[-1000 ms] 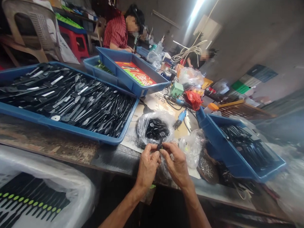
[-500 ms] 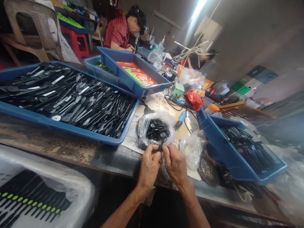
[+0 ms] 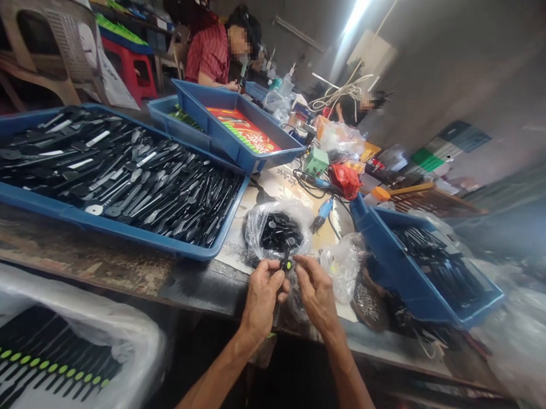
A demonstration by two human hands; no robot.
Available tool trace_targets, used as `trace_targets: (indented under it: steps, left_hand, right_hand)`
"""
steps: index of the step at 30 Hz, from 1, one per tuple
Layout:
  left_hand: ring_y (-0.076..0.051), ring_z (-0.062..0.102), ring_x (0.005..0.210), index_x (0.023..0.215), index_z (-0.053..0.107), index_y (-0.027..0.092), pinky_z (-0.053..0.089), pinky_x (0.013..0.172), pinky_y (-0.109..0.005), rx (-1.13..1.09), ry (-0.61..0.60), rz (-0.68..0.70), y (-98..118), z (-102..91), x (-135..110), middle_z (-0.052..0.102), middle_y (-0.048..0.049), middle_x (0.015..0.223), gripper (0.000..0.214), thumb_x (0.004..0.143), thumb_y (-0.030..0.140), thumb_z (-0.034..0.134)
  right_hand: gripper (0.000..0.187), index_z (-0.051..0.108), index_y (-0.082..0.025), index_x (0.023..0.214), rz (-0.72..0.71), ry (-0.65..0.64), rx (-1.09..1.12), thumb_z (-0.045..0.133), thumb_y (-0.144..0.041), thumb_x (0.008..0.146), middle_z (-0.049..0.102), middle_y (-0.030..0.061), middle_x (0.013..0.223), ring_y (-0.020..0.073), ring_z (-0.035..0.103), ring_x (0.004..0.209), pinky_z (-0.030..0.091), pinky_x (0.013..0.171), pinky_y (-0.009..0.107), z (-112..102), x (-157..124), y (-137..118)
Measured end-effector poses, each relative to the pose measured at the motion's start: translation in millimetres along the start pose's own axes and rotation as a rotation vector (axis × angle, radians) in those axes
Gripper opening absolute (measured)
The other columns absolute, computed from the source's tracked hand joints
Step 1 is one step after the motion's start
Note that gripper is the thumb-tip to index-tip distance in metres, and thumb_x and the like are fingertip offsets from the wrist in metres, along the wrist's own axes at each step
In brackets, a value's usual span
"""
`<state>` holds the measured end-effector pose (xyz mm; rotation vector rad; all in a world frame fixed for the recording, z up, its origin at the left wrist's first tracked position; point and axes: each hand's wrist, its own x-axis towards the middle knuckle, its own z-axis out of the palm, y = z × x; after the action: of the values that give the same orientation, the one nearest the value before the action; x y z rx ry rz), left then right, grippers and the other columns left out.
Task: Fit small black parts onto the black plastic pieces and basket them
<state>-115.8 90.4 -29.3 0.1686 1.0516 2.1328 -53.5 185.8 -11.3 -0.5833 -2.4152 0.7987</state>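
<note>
Workshop tabletop [image 3: 77, 250] is dark, worn and crowded. At far left, below its edge, stands a white bin [image 3: 146, 346] with rows of black strips [image 3: 50, 367] that carry green dots. Above it, a long blue tray [image 3: 85, 218] is full of black parts [image 3: 133, 185]. Further back sits a co-worker [image 3: 209, 54], behind a tray with a red card [image 3: 253, 159]. In the middle, the left hand [image 3: 262, 300] and right hand [image 3: 316, 295] work just in front of a clear bag [image 3: 276, 231] of black parts. A small black piece [image 3: 286, 265] with a green spot stands between them, over the tabletop edge. Left fingers [image 3: 275, 275] clench it; right fingers [image 3: 302, 262] are very near, but I cannot tell if they grip it. To the right lie a loose plastic bag [image 3: 342, 268] and a third tray [image 3: 419, 301].

The piece is small, so a weak pinch could let it drop into the dark gap below the edge. Slippery plastic could also hide it.
</note>
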Motion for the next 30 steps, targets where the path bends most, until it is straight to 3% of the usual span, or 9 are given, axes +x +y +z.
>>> trace_targets:
  steps: [2, 4, 8, 13, 15, 18, 22, 27, 30]
  left_hand:
    - [-0.008, 0.043, 0.056, 0.086, 0.048, 0.016, 0.031, 0.046, -0.018, 0.002, -0.007, 0.011, -0.7, -0.5, 0.2, 0.049, 0.0027, 0.061, 0.017, 0.075, 0.027, 0.056]
    - [-0.008, 0.042, 0.055, 0.085, 0.048, 0.016, 0.030, 0.046, -0.018, 0.001, -0.004, 0.015, -1.7, -1.2, 0.4, 0.049, 0.0028, 0.060, 0.017, 0.075, 0.027, 0.056]
    - [-0.008, 0.042, 0.055, 0.086, 0.047, 0.016, 0.031, 0.046, -0.018, 0.006, 0.001, 0.007, -2.4, -2.0, -0.3, 0.050, 0.0026, 0.061, 0.019, 0.075, 0.028, 0.057]
    - [-0.008, 0.042, 0.055, 0.085, 0.047, 0.017, 0.030, 0.047, -0.018, 0.003, 0.003, 0.009, -1.2, -1.3, 0.1, 0.050, 0.0029, 0.060, 0.019, 0.075, 0.029, 0.057]
    - [-0.008, 0.042, 0.055, 0.084, 0.047, 0.017, 0.030, 0.046, -0.018, 0.003, 0.000, 0.009, -1.4, -0.9, 1.0, 0.050, 0.0029, 0.059, 0.020, 0.074, 0.030, 0.058]
    - [-0.008, 0.042, 0.055, 0.085, 0.047, 0.017, 0.031, 0.046, -0.018, 0.017, 0.001, 0.010, -3.2, -1.0, 1.2, 0.050, 0.0031, 0.060, 0.020, 0.074, 0.030, 0.058]
    - [-0.007, 0.041, 0.054, 0.087, 0.047, 0.016, 0.031, 0.047, -0.018, 0.031, -0.005, 0.009, -5.2, -2.0, -0.1, 0.049, 0.0033, 0.060, 0.020, 0.075, 0.030, 0.057]
    - [-0.008, 0.043, 0.055, 0.086, 0.048, 0.016, 0.032, 0.046, -0.018, 0.050, 0.019, 0.017, -3.3, -2.3, 0.1, 0.050, 0.0029, 0.059, 0.018, 0.075, 0.028, 0.057]
    - [-0.008, 0.043, 0.054, 0.085, 0.048, 0.017, 0.032, 0.046, -0.017, 0.043, 0.014, 0.016, -1.9, -1.9, 0.5, 0.050, 0.0031, 0.059, 0.019, 0.074, 0.028, 0.058]
  right_hand:
    - [0.028, 0.058, -0.013, 0.103, -0.073, -0.018, 0.021, 0.037, -0.017, 0.084, 0.058, 0.0085, 0.095, 0.0169, 0.055, 0.090, 0.044, 0.079, 0.028, -1.0, -2.0, -0.2]
    - [0.027, 0.060, -0.015, 0.092, -0.079, -0.032, -0.012, 0.036, -0.013, 0.080, 0.057, 0.0067, 0.085, 0.0167, 0.055, 0.081, 0.043, 0.073, 0.028, -1.4, -3.7, 0.4]
    - [0.022, 0.055, -0.017, 0.066, 0.057, -0.020, -0.068, 0.036, -0.011, 0.076, 0.055, 0.0025, 0.067, 0.0152, 0.051, 0.065, 0.039, 0.062, 0.027, -1.5, -4.9, 2.3]
    - [0.028, 0.059, -0.016, 0.093, 0.002, 0.009, 0.019, 0.035, -0.013, 0.079, 0.058, 0.0063, 0.088, 0.0171, 0.054, 0.082, 0.043, 0.074, 0.030, -0.4, -4.4, 2.7]
    - [0.027, 0.059, -0.017, 0.083, -0.047, -0.035, 0.027, 0.034, -0.011, 0.078, 0.056, 0.0054, 0.083, 0.0159, 0.053, 0.077, 0.042, 0.071, 0.028, 0.0, -5.0, 3.5]
    - [0.023, 0.051, -0.018, 0.063, 0.004, -0.015, -0.007, 0.034, -0.010, 0.077, 0.049, 0.0018, 0.067, 0.0143, 0.048, 0.065, 0.039, 0.062, 0.026, 0.2, -6.0, 4.6]
    - [0.030, 0.059, -0.016, 0.092, -0.017, 0.032, 0.028, 0.033, -0.011, 0.076, 0.056, 0.0053, 0.083, 0.0153, 0.052, 0.074, 0.042, 0.068, 0.028, 2.1, -7.0, 3.7]
    - [0.022, 0.048, -0.018, 0.055, 0.129, -0.001, -0.129, 0.035, -0.012, 0.071, 0.045, -0.0007, 0.051, 0.0131, 0.040, 0.050, 0.031, 0.051, 0.026, 4.4, -8.7, 1.2]
    - [0.021, 0.056, -0.017, 0.070, 0.129, 0.064, -0.022, 0.035, -0.012, 0.072, 0.055, 0.0015, 0.065, 0.0148, 0.049, 0.061, 0.038, 0.059, 0.026, 3.8, -6.7, -1.2]
